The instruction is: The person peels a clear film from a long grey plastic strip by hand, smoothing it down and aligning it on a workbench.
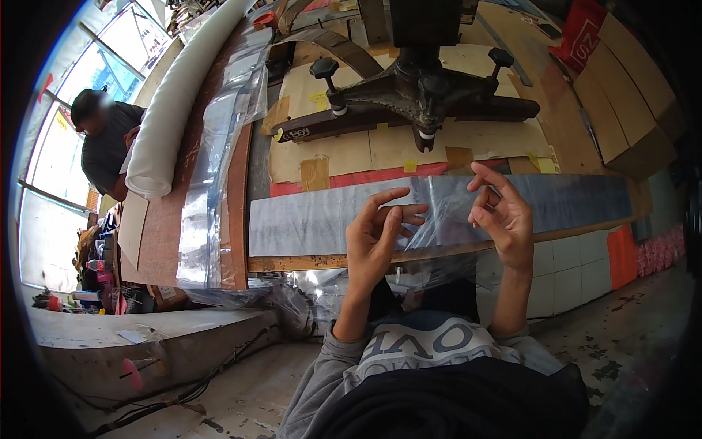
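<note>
My left hand (376,235) is raised over the near edge of the worktable, its thumb bent in against the fingers on a clear plastic film (433,227). The film is wrinkled and see-through, so its outline is hard to follow; part of it sags below the table edge. To the right, my right hand (502,218) has its thumb and curled fingers drawn together with the index finger lifted. Whatever it pinches is too thin to make out. Beneath both hands runs a long grey-blue strip covered in plastic (307,223).
A black metal press (420,95) with knobs stands over a taped board (351,157). Leftward lie plastic sheets (212,175) and a big white roll (164,139), with a person (106,146) beyond. Cardboard boxes (621,110) and a red bag (581,36) are at right.
</note>
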`<state>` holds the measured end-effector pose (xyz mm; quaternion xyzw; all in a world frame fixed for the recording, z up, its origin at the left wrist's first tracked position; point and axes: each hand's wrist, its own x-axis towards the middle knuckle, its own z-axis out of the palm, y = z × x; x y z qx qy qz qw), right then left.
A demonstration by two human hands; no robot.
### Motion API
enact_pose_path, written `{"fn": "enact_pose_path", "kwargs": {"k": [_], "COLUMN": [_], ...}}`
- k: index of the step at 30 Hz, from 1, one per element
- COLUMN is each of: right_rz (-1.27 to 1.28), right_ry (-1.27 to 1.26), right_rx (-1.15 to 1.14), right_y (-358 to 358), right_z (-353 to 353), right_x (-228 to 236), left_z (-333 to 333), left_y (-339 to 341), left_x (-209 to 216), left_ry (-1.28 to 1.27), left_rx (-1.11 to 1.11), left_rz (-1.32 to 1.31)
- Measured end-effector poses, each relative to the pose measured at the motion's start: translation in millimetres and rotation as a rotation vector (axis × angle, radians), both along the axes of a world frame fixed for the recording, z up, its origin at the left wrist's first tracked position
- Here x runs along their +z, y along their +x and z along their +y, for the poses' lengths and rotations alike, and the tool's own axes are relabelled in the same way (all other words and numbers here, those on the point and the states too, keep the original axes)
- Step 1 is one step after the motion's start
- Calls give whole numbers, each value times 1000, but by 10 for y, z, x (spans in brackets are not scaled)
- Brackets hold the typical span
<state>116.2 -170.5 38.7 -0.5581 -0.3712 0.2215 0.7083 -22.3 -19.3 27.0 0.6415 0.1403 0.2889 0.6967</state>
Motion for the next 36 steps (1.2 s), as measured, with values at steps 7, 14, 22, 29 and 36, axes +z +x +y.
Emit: {"fn": "enact_pose_path", "kwargs": {"k": [7, 14, 22, 29, 36], "right_rz": [70, 57, 84, 114, 8], "right_ry": [27, 13, -4, -35, -5], "right_rx": [5, -24, -35, -73, -148], "right_y": [3, 1, -37, 17, 7], "right_z": [20, 26, 9, 87, 152], "right_x": [-22, -20, -54, -373, -595], "left_z": [30, 45, 54, 80, 68], "left_y": [22, 32, 2, 165, 166], "left_x": [-25, -30, -81, -293, -394], "left_ry": [12, 30, 36, 185, 295], "left_rx": [14, 22, 3, 95, 236], "left_rz": [13, 13, 7, 138, 50]}}
